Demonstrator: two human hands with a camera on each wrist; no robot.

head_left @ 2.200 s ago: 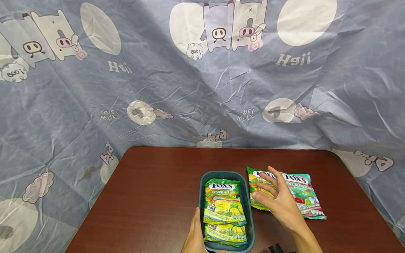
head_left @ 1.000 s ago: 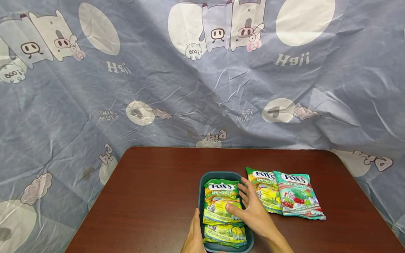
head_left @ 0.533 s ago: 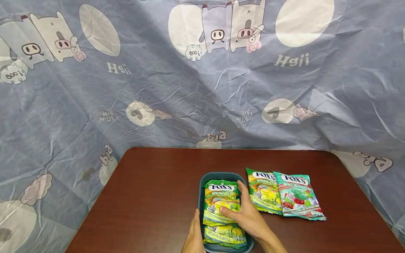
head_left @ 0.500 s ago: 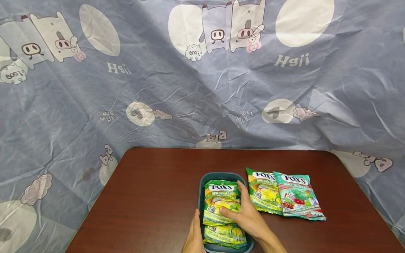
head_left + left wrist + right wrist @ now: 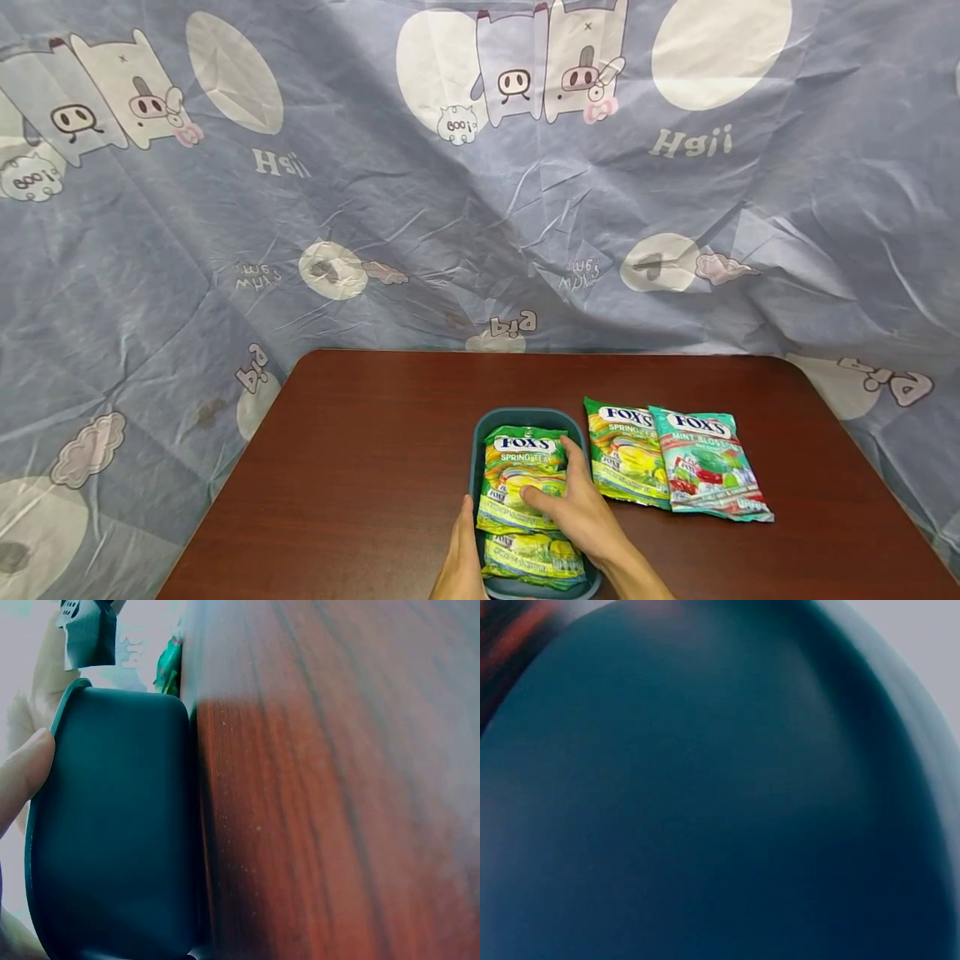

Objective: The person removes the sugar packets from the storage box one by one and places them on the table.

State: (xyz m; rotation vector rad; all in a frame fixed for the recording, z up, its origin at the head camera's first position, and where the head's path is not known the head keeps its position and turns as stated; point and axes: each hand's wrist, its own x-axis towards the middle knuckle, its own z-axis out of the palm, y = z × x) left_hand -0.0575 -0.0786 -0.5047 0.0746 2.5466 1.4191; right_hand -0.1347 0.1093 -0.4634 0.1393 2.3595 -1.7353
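Observation:
A dark teal plastic container (image 5: 477,458) holds overlapping green-and-yellow Fox's Spring Tea candy bags. My right hand (image 5: 592,521) reaches over its right side, pinching the right edge of the upper candy bag (image 5: 517,492). The thumb lies across the bag's face, while the other fingers are partly hidden at the edge. Below, another candy bag (image 5: 528,558) shows only its lower part. My left hand (image 5: 459,562) grips the container's near left corner; in the left wrist view a fingertip (image 5: 37,754) sits on the rim. The container's wall (image 5: 705,787) fills most of the right wrist view.
Right of the container, a second Spring Tea bag (image 5: 630,458) lies partly under a turquoise Mint Blossom bag (image 5: 712,467) on the brown table (image 5: 360,467). Behind the table hangs a blue-grey printed cloth (image 5: 450,208).
My right hand has moved left from over the two table bags into the container and taken hold of the upper candy bag, which has shifted slightly left. My left hand has stayed put.

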